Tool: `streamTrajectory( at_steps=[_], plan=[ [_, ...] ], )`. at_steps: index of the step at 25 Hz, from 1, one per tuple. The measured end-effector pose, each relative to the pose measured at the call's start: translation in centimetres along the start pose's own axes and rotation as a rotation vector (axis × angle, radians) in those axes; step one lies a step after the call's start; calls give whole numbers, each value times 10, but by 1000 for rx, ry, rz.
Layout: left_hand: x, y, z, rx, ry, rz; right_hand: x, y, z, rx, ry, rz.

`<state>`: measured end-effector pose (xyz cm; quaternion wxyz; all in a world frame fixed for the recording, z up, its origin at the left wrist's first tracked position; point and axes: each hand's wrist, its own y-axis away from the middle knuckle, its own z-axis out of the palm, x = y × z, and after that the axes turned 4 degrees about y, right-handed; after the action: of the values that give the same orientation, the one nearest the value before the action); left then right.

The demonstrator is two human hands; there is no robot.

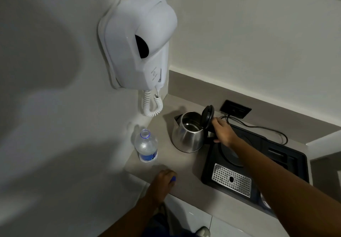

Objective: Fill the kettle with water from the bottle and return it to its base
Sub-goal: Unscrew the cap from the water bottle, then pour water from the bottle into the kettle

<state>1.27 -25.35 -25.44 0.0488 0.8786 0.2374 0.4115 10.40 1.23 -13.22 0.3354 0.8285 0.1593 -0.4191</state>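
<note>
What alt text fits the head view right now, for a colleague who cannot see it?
The right hand grips the handle of a steel kettle, lid open, standing on the counter beside its black tray. An uncapped water bottle stands to its left; the left hand holds the blue cap at the counter edge.

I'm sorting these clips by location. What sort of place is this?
Most likely a hotel room: a wall-mounted hair dryer hangs beside a counter with a steel kettle, a black welcome tray and a small water bottle.
</note>
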Motion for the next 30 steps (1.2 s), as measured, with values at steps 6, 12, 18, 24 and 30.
streamTrajectory(
  at_steps=[6, 12, 18, 24, 30],
  plan=[
    [-12, -14, 8, 112, -182, 166, 0, 1, 3, 3, -10, 10],
    [-10, 20, -23, 824, -68, 262, 11, -1, 4, 63, 139, -52],
    [-17, 12, -70, 940, 447, -131, 20, -4, 14, 253, 322, -112],
    [-6, -23, -85, 643, 569, -185, 21, -4, 19, 273, 321, -83],
    [4, -31, -97, 663, 408, -185, 23, -5, 25, 283, 344, -50]
  ],
)
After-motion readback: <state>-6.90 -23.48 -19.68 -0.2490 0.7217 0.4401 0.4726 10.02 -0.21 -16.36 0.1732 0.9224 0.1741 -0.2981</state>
